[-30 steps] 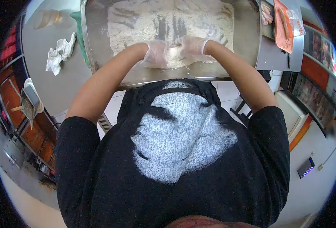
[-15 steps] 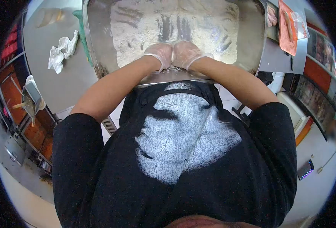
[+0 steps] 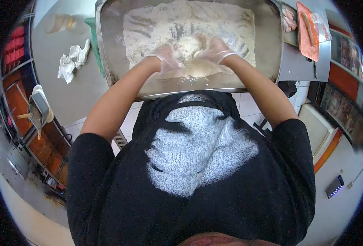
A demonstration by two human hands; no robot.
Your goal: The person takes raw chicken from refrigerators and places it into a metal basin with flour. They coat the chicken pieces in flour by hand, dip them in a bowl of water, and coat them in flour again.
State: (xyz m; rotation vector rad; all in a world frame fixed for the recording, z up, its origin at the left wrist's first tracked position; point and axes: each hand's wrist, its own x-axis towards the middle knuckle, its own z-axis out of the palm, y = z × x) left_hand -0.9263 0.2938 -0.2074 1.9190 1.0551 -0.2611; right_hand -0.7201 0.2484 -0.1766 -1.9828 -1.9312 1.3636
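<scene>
A large metal tray [image 3: 267, 49] stands before me, with a broad bed of white flour-like powder [image 3: 230, 18] spread in it. Both of my hands wear clear plastic gloves and are down in the powder, a little apart. My left hand [image 3: 168, 56] is on the left of a loose white heap [image 3: 187, 47], and my right hand [image 3: 213, 48] on its right. Motion smears the fingers of both. Below them, near the tray's front wall, lies a blurred pale mass [image 3: 202, 69]; whether it is only powder I cannot make out.
On the left counter are crumpled white paper [image 3: 72, 61], a clear container [image 3: 58, 23] and a green cloth [image 3: 94, 45]. To the right, a pink tray [image 3: 308, 45] holds a plastic packet, beside pale pink pieces that look like raw meat [image 3: 289, 20].
My hands were together at the tray's front wall. They have moved apart and forward into the powder, and a pale heap and mass now show between and below them.
</scene>
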